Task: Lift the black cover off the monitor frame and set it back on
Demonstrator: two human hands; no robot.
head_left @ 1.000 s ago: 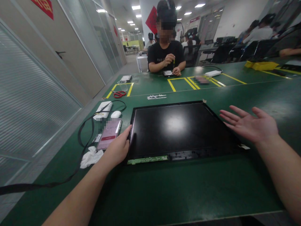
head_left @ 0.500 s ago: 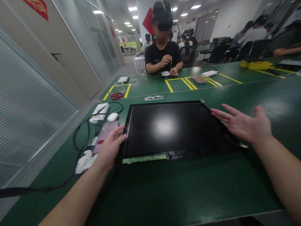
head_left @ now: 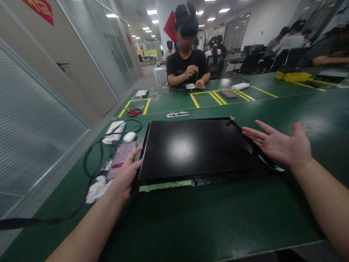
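Observation:
A black LCD panel [head_left: 188,149] lies in a thin black frame [head_left: 207,179] on the green table. A green circuit strip [head_left: 165,186] runs along the near left edge. My left hand [head_left: 128,171] grips the frame's left side, thumb and fingers at the edge. The underside of that grip is hidden. At the right side, my right hand [head_left: 280,142] is open, palm up and fingers spread, with its fingertips beside or against the edge. White tape tabs [head_left: 279,169] stick out at the right corners. A gap shows between panel and frame there.
Left of the frame lie a phone [head_left: 121,160], crumpled tissue [head_left: 98,189], a white oval object [head_left: 129,137], a white pouch [head_left: 114,131] and a black strap [head_left: 84,163]. Beyond are red-handled scissors [head_left: 134,112] and a clear cup [head_left: 138,102]. A person [head_left: 188,65] sits opposite, working on a small device.
The panel has shifted left within its frame, baring a dark tab at the far right corner and a gap along the right side. My right hand stays open.

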